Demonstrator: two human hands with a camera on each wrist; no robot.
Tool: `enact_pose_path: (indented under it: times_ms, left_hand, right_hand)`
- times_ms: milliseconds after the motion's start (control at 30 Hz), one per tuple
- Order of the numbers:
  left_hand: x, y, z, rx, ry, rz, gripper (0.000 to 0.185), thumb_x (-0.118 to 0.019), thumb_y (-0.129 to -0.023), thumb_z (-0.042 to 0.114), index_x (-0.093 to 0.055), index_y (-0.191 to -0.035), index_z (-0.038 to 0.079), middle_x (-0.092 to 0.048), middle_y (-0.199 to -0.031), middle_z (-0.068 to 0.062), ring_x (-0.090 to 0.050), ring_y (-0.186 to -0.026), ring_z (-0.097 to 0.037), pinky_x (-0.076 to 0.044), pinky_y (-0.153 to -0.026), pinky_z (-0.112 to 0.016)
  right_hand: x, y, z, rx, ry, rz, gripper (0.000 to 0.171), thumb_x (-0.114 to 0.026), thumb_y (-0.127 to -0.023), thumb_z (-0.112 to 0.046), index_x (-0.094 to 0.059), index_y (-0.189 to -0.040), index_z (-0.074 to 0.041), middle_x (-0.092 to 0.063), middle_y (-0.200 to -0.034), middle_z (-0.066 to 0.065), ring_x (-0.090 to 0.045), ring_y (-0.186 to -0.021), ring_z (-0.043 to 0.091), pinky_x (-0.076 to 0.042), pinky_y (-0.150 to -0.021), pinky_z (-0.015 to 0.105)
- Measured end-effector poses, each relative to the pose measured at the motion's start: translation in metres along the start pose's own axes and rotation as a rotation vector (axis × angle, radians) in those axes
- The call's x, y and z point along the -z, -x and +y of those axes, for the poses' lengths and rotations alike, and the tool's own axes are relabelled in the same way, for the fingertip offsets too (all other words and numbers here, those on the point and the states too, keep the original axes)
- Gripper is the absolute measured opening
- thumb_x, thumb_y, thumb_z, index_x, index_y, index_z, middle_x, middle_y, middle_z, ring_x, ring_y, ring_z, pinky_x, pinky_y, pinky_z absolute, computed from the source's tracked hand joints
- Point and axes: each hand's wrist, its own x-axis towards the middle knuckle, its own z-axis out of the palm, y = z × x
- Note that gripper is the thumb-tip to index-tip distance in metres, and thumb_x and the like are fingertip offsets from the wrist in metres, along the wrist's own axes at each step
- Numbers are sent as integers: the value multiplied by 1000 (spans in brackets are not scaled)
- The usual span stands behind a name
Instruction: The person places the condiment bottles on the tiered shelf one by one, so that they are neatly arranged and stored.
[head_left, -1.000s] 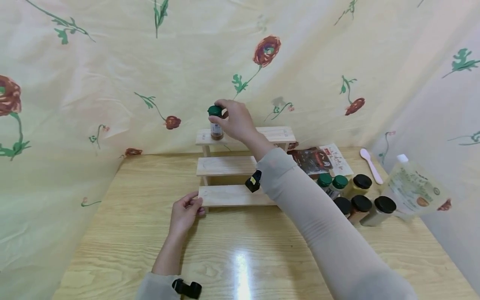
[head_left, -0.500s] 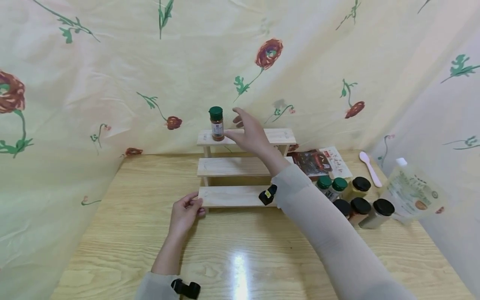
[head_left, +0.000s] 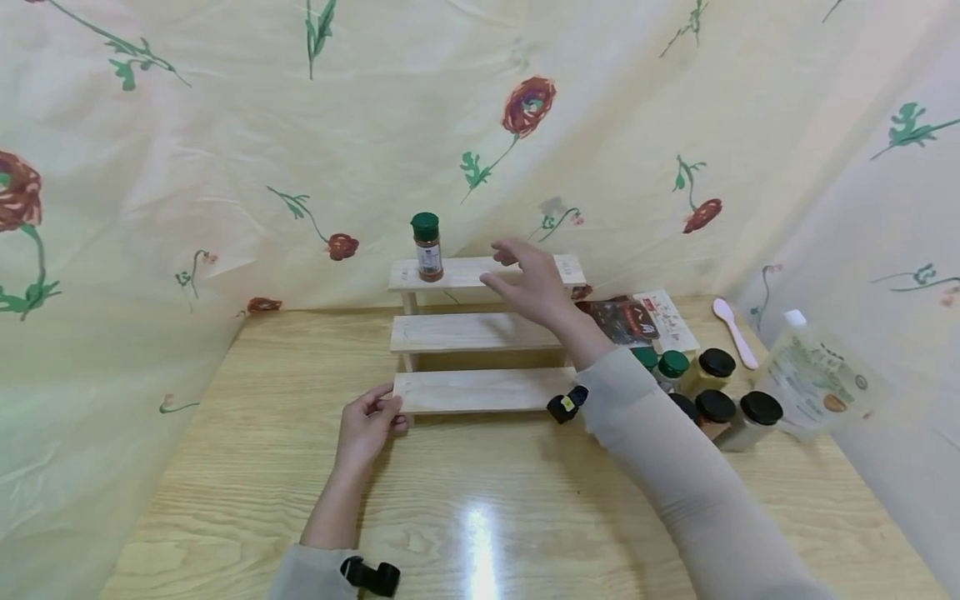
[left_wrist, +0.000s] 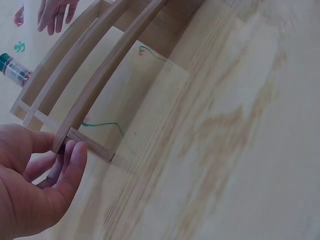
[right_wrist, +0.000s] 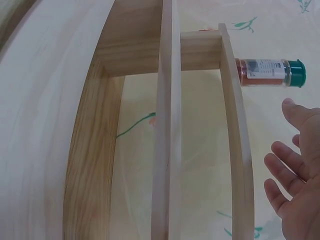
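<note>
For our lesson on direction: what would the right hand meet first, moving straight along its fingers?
Probably the green-capped jar; depth is unclear, so the top shelf might come first.

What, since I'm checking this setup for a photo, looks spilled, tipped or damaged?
Nothing stands out. The green-capped spice jar stands upright atop the three-tier wooden rack, which the left hand grips; the black-capped jars at right look upright, no spill visible.
</note>
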Motion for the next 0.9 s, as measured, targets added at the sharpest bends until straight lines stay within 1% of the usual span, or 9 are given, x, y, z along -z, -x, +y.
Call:
enact_pose_path:
  times_ms: [100,233,433,600,700,800,900]
  left_hand:
    - [-1,-1,0,6,0,7,36,-62,-100,0,-59,-135,-6,-55,-94,-10,-68,-76,-16,-64,-71,-24]
    - [-2,-1,-1,15,-20,1,37,-61,-101,4,-58,-137,-5,-57,-96,-11,-68,-77,-16,-64,-70,-23]
    - [0,0,-1,3,-25,-14,39,-63,-101,7,-57,-138,-5,-57,-97,-10,-68,-78,-16,-63,-71,-22]
    - [2,0,-4,-25,-44,-33,40,-64,-101,8,-57,-138,-6,-59,-96,-10,-68,-80,-17,-63,-72,-23]
    - [3,-1,-6,-41,-67,-36,41,-65,-101,10,-57,-138,-4,-60,-99,-11,-69,-81,-17,-63,-73,-23]
    - [3,-2,-7,-50,-71,-41,42,-66,-100,10,-57,-139,-3,-59,-101,-11,-69,-84,-19,-63,-75,-24]
    - [4,-3,-7,-51,-75,-41,43,-66,-100,9,-57,-139,-4,-58,-102,-12,-69,-85,-20,-64,-75,-24]
  right_hand:
    - [8,8,3,37,26,23,48,-77,-93,-23,-61,-133,-2,-68,-121,17,-64,-113,30,-52,-102,47]
    - [21,22,8,52,41,38,43,-77,-93,-23,-64,-129,-2,-69,-119,17,-65,-110,30,-54,-99,48]
    - [38,40,18,37,74,36,42,-76,-94,-23,-65,-126,1,-69,-116,17,-64,-106,32,-56,-94,49]
    - [48,56,31,11,52,31,43,-77,-93,-22,-64,-127,2,-69,-113,18,-65,-102,34,-58,-86,52]
    - [52,63,39,11,53,41,43,-78,-93,-21,-65,-127,2,-70,-110,18,-66,-100,35,-58,-86,53]
    - [55,71,47,8,57,44,43,-78,-92,-19,-65,-126,3,-70,-111,19,-67,-100,35,-58,-87,54]
    - [59,78,54,12,70,42,38,-78,-92,-18,-67,-122,2,-70,-108,18,-67,-98,35,-58,-84,53]
